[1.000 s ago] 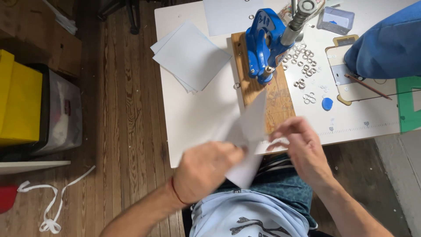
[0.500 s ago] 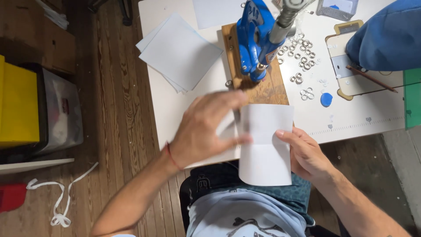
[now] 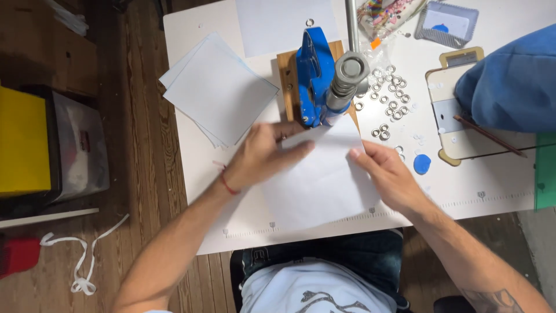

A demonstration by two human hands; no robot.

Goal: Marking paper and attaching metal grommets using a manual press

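Observation:
A white sheet of paper [image 3: 324, 179] lies flat on the white table [image 3: 492, 197], its far corner under the blue hand press [image 3: 315, 75] that stands on a wooden board [image 3: 286, 75]. My left hand [image 3: 263, 153] lies palm down on the sheet's left part, fingers spread toward the press. My right hand [image 3: 385, 174] holds the sheet's right edge with its fingers on top. The press's grey lever [image 3: 347, 72] rises above the sheet's corner.
A stack of white sheets [image 3: 217, 90] lies left of the press. Several silver eyelets [image 3: 391, 98] are scattered to its right, near a small blue disc [image 3: 421, 164], a wooden template [image 3: 457, 116] and a blue cloth bundle [image 3: 512, 84]. Yellow box [image 3: 20, 139] on the floor.
The sheet, held up and folded near the table edge a second ago, now lies flat on the table with its corner pushed up to the press. Both hands moved forward with it.

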